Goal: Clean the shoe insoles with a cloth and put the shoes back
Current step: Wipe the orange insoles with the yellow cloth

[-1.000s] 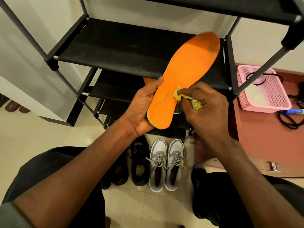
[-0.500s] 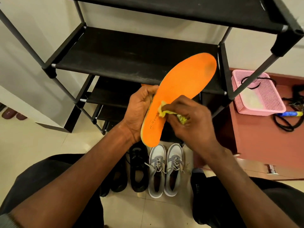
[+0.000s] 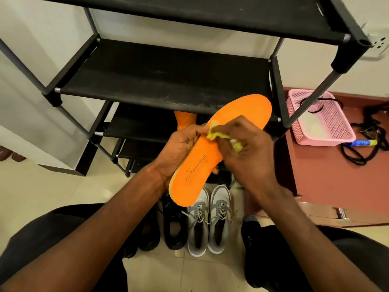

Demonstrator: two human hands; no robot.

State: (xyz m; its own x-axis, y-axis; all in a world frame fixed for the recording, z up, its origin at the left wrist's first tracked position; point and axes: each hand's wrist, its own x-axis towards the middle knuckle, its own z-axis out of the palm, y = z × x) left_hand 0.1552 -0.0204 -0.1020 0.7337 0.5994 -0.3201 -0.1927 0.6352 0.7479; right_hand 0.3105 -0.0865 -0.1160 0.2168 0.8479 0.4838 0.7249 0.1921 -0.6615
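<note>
1. The orange insole point(image 3: 219, 150) is held in the air in front of the black shoe rack point(image 3: 164, 81), above the shoes on the floor. It lies slanted, with the toe end up and to the right and the heel end low, near the person. Its printed top side faces the camera.
2. The left hand point(image 3: 179, 152) holds the insole from below and from its left edge; the fingers are curled around that edge and the thumb lies at the rim.
3. The right hand point(image 3: 246, 152) pinches a crumpled yellow cloth point(image 3: 216, 135) between curled fingers and presses it on the middle of the insole, near its left edge.
4. I judge that the wiping step is in hand: the cloth touches the insole, and the grey shoes point(image 3: 208, 220) stand on the floor just below, apparently without their insoles.
5. A second orange insole point(image 3: 185, 119) shows partly behind the hands, on a lower shelf; whether it is already clean, I cannot tell.
6. The next move probably calls for a stroke with the cloth toward the toe or the heel, while the left hand keeps a firm hold so that the soft insole does not bend.
7. Black shoes point(image 3: 174, 226) stand beside the grey pair, and a pink basket point(image 3: 320, 121) sits to the right.
</note>
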